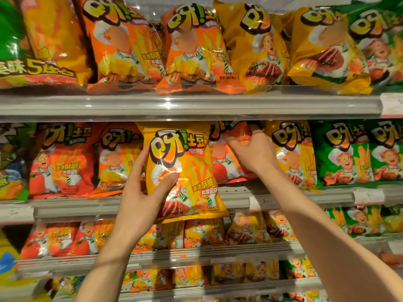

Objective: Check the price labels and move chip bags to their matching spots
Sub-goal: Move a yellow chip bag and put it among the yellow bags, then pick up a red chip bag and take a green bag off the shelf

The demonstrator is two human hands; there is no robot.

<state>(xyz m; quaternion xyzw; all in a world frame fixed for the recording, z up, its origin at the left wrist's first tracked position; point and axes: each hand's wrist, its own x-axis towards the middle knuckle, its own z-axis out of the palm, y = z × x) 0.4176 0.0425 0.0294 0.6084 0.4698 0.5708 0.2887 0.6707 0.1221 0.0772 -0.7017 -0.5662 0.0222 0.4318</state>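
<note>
The left grip (139, 192) is pinching a yellow chip bag (183, 168) upright; just right of it, the right grip (250, 149) is pinching a red bag (226, 166) on the shelf (283, 199).

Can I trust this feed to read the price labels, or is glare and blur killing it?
Head view: glare streaks the clear shelf-edge strip; price label shows only a blurred "5"; label is unreadable. Wide-angle bowing bends the shelves, and the edges smear. The yellow bag in the left hand is sharp, though shiny; the right hand on the red bag is sharp too.
</note>
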